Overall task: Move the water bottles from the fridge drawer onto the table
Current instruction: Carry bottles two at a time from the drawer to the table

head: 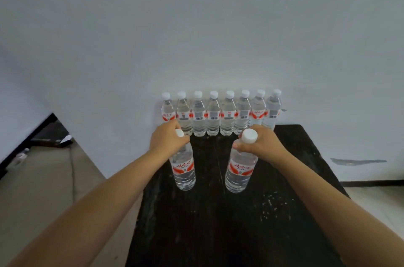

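Two clear water bottles with white caps and red labels are upright over the black table (pixel 218 223). My left hand (pixel 167 138) grips the neck of the left bottle (pixel 184 170). My right hand (pixel 261 143) grips the neck of the right bottle (pixel 239 171). Both bottle bases sit at or just above the tabletop; I cannot tell if they touch it. A row of several identical bottles (pixel 213 113) stands along the table's far edge against the wall. The fridge drawer is out of view.
A pale grey wall (pixel 196 26) rises right behind the table. Beige floor (pixel 43 179) lies to the left, with a dark frame (pixel 50 133) near the wall. Bare tabletop stretches between the held bottles and me.
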